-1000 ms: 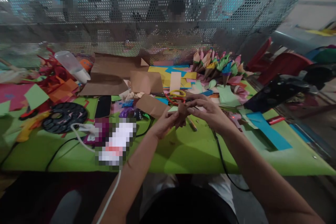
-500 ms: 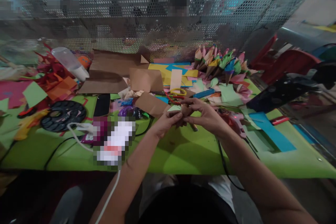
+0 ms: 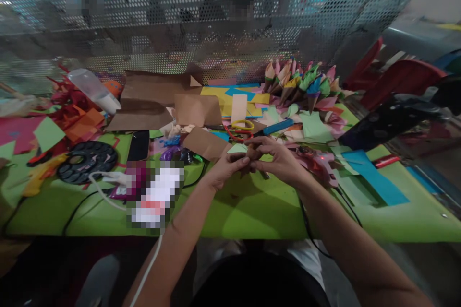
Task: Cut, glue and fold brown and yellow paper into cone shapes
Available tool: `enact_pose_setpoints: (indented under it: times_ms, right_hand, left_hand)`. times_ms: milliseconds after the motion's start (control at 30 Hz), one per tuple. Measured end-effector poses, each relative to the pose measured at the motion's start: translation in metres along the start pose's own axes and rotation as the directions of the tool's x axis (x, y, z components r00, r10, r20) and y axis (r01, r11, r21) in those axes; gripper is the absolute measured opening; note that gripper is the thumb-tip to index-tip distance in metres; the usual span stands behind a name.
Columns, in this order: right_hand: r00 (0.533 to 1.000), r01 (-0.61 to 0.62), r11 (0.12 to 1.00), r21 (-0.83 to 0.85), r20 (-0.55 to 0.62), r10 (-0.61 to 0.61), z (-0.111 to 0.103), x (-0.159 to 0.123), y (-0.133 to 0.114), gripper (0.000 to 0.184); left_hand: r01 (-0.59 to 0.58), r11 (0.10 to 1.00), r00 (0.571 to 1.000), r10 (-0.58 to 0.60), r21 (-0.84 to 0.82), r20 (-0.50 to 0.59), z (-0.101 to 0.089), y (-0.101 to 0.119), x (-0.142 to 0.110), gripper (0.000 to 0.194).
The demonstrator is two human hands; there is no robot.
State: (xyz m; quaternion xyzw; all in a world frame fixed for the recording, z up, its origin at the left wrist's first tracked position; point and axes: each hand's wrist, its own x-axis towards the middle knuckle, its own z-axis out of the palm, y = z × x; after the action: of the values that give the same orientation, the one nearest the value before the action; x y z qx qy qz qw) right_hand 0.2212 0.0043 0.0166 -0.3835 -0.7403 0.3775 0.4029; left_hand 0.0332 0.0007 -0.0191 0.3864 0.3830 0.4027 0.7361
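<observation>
Between my hands is a small piece of brown paper, folded or rolled and mostly covered by fingers. My left hand is closed on its left side, thumb on top. From the right, the fingertips of my right hand pinch the same paper. A pale green paper scrap shows just beyond my left fingers. Behind the hands lie red and yellow loop handles and a blue-handled tool. A flat brown paper piece lies to the left of them.
Paper flowers in brown cones stand at the back right. A pink glue gun with a cord lies right of my right hand. To the left are a phone, a black round palette, a yellow glue gun and a plastic bottle.
My right fingers have lowered and closed in around the brown paper, covering more of it. My left hand stays nearly in place. The camera view has shifted slightly.
</observation>
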Motion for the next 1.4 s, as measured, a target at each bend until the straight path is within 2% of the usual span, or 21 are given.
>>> enact_pose_setpoints:
  times_ms: [233,333,533,700,967,1200,1400]
  right_hand:
    - [0.991,-0.083,0.991,0.108,-0.101,0.094,-0.004,0.001,0.004,0.022]
    - [0.981,-0.112,0.986,0.125,-0.145,0.130,-0.006,0.002,0.005,0.027]
    - [0.963,-0.097,0.994,0.050,-0.249,0.107,-0.005,0.002,0.009,0.026]
    - [0.946,-0.087,0.991,-0.104,-0.321,0.049,-0.001,0.001,0.011,0.024]
    - [0.957,-0.049,0.978,-0.202,-0.289,-0.012,0.007,-0.002,0.010,0.019]
    - [0.963,-0.023,0.959,-0.282,-0.265,-0.055,0.008,-0.003,0.010,0.020]
    - [0.966,-0.015,0.963,-0.270,-0.251,-0.055,0.009,-0.003,0.012,0.020]
  left_hand:
    - [0.048,0.999,0.999,-0.048,0.002,0.015,0.001,0.002,-0.001,0.059]
    - [0.032,0.999,0.999,-0.032,0.031,0.006,-0.001,0.001,0.000,0.058]
    - [-0.179,0.971,0.984,0.181,0.157,0.002,-0.001,0.004,0.000,0.051]
    - [-0.257,0.920,0.964,0.265,0.297,0.013,0.001,0.003,0.002,0.056]
    - [-0.353,0.765,0.913,0.406,0.538,0.022,0.004,-0.002,0.002,0.032]
    - [-0.353,0.648,0.899,0.435,0.675,0.052,0.004,-0.002,0.001,0.017]
    - [-0.344,0.649,0.908,0.413,0.679,0.065,0.004,-0.001,0.002,0.021]
